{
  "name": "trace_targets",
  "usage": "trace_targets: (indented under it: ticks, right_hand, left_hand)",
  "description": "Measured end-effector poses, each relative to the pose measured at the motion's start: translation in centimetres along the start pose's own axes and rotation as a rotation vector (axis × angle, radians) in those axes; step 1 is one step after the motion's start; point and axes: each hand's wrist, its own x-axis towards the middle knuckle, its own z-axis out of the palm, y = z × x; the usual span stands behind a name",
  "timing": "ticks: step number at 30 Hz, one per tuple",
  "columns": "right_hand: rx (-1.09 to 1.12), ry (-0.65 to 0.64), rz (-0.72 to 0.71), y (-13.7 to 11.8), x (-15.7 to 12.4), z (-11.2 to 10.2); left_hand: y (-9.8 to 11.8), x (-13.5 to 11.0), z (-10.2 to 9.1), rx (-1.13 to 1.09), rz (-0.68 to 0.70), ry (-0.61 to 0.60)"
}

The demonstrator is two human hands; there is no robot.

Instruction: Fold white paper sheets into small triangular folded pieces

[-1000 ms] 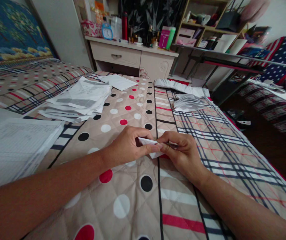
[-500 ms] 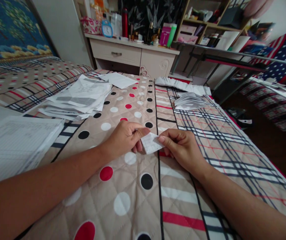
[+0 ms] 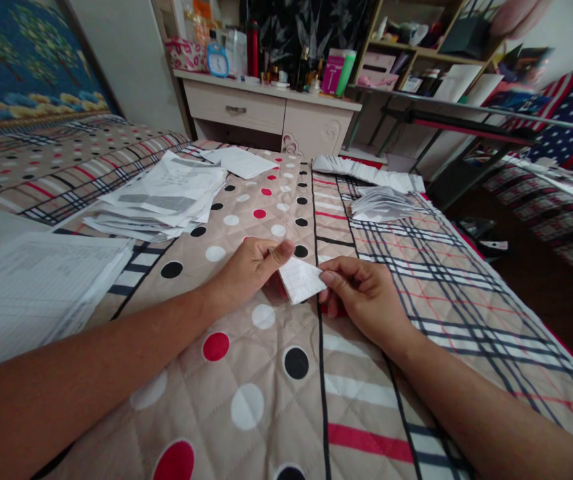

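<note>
A small folded piece of white paper (image 3: 302, 279) with faint ruled lines is held above the quilted bedspread (image 3: 246, 407). My right hand (image 3: 361, 290) pinches its right corner between thumb and fingers. At the left edge of the paper is my left hand (image 3: 251, 267), its thumb raised a little off the surface and its fingers curled behind, partly hidden by the paper.
Left lies a loose stack of used sheets (image 3: 161, 193), with an open notebook (image 3: 31, 287) nearer me. More folded papers (image 3: 383, 203) and a long row of folded paper (image 3: 366, 172) rest at the far right. A white dresser (image 3: 236, 110) stands beyond the bed.
My left thumb has lifted from the paper's face, showing more of its upper left corner. The right hand keeps its pinch. The view has shifted slightly.
</note>
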Motion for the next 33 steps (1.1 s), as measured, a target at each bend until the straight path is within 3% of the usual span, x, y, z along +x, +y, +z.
trace_targets:
  ticks: [5,11,15,24,28,33]
  right_hand:
    - [0.049,0.066,-0.028,-0.23,-0.12,0.74]
    - [0.114,0.009,0.022,-0.25,0.06,0.84]
    - [0.160,-0.012,0.076,-0.40,0.00,0.78]
    - [0.176,-0.193,0.086,-0.47,-0.58,0.72]
    - [0.250,-0.274,0.087,-0.21,-0.28,0.66]
    - [0.234,-0.225,0.174,-0.24,-0.28,0.35]
  left_hand:
    - [0.55,0.29,0.40,-0.036,-0.047,-0.131]
    - [0.42,0.57,0.33,-0.032,-0.100,-0.016]
    - [0.06,0.55,0.06,0.015,-0.128,-0.003]
    - [0.14,0.30,0.05,0.122,-0.046,-0.022]
    - [0.05,0.37,0.14,0.092,-0.009,0.054]
    - [0.01,0.27,0.09,0.106,0.025,0.113]
